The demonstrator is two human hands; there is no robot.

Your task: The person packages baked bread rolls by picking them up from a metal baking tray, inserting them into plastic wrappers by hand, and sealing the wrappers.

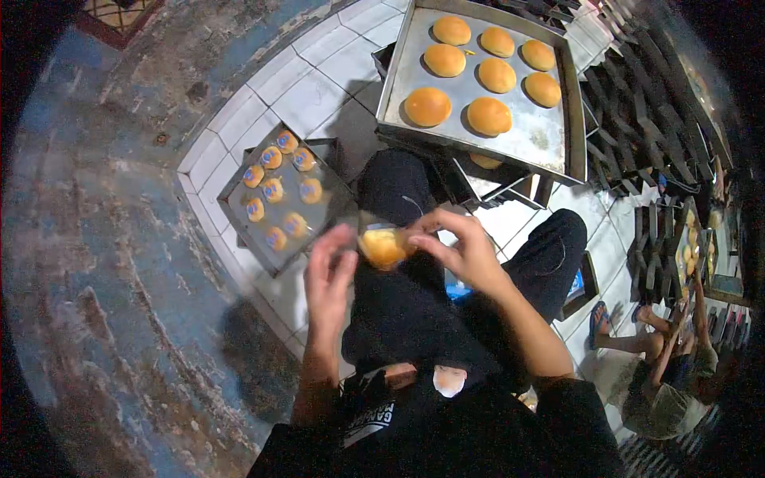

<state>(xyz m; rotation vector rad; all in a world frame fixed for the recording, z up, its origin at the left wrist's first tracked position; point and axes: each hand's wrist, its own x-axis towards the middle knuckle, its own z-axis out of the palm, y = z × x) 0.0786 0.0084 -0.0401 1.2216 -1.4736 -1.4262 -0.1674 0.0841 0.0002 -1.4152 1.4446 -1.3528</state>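
A golden bun (383, 248) sits between my hands above my lap, with what looks like a clear plastic wrapper around it. My right hand (460, 248) pinches its right side between thumb and fingers. Just left of the bun is my left hand (328, 275), blurred, its thumb and fingers apart; no contact with the bun is visible. On the left, a metal tray (315, 227) holds several small buns, many with blue-printed labels and a wrapped look. Ahead, a larger metal tray (522, 134) carries several bare golden buns in rows.
Under the large tray, another tray with a bun (484, 161) partly shows. Dark stacked racks (629, 119) stand at the right. Further right, another person (669, 374) is beside a tray of buns (688, 247). White floor tiles (312, 97) border worn blue-grey concrete (119, 279).
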